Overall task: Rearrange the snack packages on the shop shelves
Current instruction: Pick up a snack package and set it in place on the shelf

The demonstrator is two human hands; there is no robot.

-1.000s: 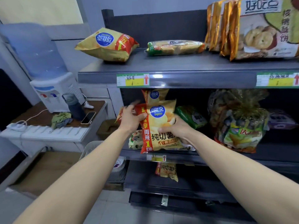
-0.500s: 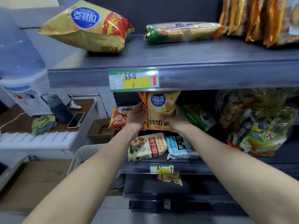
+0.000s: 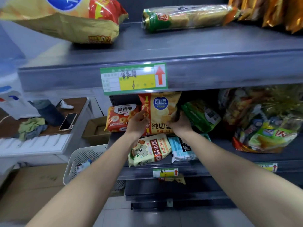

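Grip comes from both sides. Our left hand [image 3: 139, 122] holds the red-striped left edge of the yellow chip bag [image 3: 161, 110] with its fingers curled onto it. Our right hand [image 3: 180, 126] clasps the bag's right edge, most of its fingers hidden behind the pack.

The bag stands upright towards the back of the middle shelf [image 3: 139, 174], its long axis vertical. Its top sits just under the lip of the upper shelf [image 3: 229, 71] and the price label [image 3: 133, 78] there. It lies straight ahead, between the two hands, and neither arm is plainly the nearer.

Close on its left stands a red ring-snack pack [image 3: 120, 118]; whether they touch we cannot tell. On its right leans a green pack [image 3: 202, 115]. In front and lower, flat on the shelf, lie a bear biscuit pack [image 3: 150, 150] and a pale blue pack [image 3: 182, 150].

We judge the bag is being seated in the slot between the red and green packs. What counts is keeping it vertical as we let go, since a puffy bag could tip forward onto the flat packs.
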